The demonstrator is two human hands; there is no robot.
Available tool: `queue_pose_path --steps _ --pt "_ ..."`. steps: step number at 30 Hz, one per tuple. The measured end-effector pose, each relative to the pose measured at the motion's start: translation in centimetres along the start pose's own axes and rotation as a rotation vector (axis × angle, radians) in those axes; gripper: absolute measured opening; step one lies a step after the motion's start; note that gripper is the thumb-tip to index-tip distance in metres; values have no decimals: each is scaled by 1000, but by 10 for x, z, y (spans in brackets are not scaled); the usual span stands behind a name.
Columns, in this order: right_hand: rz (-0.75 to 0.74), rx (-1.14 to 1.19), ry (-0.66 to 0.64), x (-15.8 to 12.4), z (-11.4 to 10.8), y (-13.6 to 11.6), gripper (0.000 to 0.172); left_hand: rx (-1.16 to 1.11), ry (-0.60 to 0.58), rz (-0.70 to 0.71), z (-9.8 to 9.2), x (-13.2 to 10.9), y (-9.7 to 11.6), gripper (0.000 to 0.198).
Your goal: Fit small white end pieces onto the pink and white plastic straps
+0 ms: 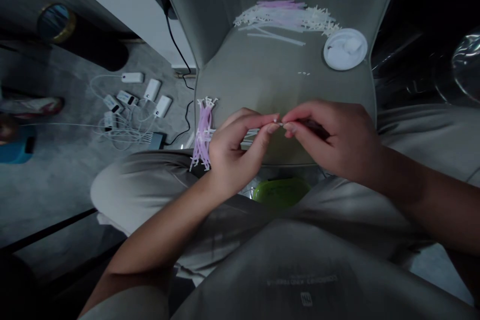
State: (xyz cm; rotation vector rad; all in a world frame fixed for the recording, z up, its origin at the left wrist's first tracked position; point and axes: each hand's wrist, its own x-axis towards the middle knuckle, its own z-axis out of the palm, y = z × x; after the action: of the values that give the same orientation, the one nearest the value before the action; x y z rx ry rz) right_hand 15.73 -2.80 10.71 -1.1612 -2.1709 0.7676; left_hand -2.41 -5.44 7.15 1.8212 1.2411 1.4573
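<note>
My left hand [236, 152] and my right hand [330, 142] meet above a grey padded seat [255, 80]. A tiny white plastic piece [276, 121] is pinched in my left fingertips, right beside my right fingertips. My right hand is curled around a small dark object [315, 129], mostly hidden by the fingers. Left of my left hand lies a bundle of pink and white plastic strips [202, 135]. At the far side of the seat is a heap of white and pink plastic sticks [287, 17]. Several tiny white bits [303, 73] lie between.
A round white dish [345, 49] holding white fluff sits on the seat's far right. A green lid [280, 193] shows below my hands, past my grey-clothed knees [142, 185]. Several white charging units [131, 100] and tangled cables lie on the grey floor to the left.
</note>
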Motion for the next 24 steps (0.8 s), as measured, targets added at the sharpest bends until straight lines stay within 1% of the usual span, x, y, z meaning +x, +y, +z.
queue_pose_path --steps 9,12,16,20,24 --pt "1 -16 -1 1 3 2 18 -35 27 -26 0 -1 -1 13" --pt "-2 -5 24 0 5 2 13 -47 39 -41 1 -1 -1 13" --pt "4 37 20 0 6 2 9 -46 41 -82 1 -2 -1 11" --pt "24 84 1 0 8 2 11 -59 36 -113 1 -3 -1 11" --pt "10 102 2 0 9 4 16 -67 42 -136 2 -4 -2 12"
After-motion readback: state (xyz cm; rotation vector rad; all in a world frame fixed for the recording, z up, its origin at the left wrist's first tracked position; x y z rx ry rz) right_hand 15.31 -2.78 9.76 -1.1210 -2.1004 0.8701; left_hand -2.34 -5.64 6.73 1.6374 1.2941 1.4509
